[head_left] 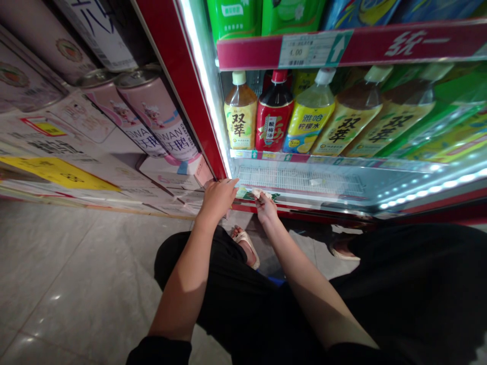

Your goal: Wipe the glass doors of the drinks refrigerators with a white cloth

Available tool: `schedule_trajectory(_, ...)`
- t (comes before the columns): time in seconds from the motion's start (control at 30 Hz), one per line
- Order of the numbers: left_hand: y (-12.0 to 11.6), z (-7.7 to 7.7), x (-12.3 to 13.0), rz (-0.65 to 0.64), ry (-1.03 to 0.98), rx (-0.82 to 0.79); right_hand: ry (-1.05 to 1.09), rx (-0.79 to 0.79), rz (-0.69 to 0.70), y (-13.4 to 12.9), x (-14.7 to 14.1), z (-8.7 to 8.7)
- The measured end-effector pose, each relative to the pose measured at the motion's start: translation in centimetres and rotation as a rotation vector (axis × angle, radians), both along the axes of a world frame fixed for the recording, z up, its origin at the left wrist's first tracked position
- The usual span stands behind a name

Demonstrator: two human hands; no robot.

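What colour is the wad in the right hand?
The wad is whitish, best in head view.

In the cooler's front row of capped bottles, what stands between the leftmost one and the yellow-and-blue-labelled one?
A red-capped, red-labelled bottle stands there, as the head view shows.

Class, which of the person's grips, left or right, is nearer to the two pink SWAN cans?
Left. The left grip is at the red cooler frame, below and to the right of the pink cans; the right grip, pinching a whitish wad, is farther right.
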State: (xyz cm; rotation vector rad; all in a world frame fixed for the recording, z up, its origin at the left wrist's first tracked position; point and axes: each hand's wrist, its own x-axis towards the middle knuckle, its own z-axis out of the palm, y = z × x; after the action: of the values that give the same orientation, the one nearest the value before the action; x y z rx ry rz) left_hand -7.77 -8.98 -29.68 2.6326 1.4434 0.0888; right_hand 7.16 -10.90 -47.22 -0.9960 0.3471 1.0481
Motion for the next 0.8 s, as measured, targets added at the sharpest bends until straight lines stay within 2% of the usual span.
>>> schedule_trajectory(0.17, -0.1, 0.2, 0.1, -0.002, -0.002, -0.01, -0.013, 0.002, -0.002, -0.2, 0.0, 0.1)
schedule_trajectory(0.53, -0.1, 0.0, 0.1, 0.005, 0.012, -0.013, 0.001, 0.059, 0.039, 0.8, -0.5, 1.6)
schedule_trajectory(0.8, -0.1, 0.2, 0.1, 0.006, 0.024, -0.01, 0.06, 0.001, 0.079, 1.5, -1.5, 0.9)
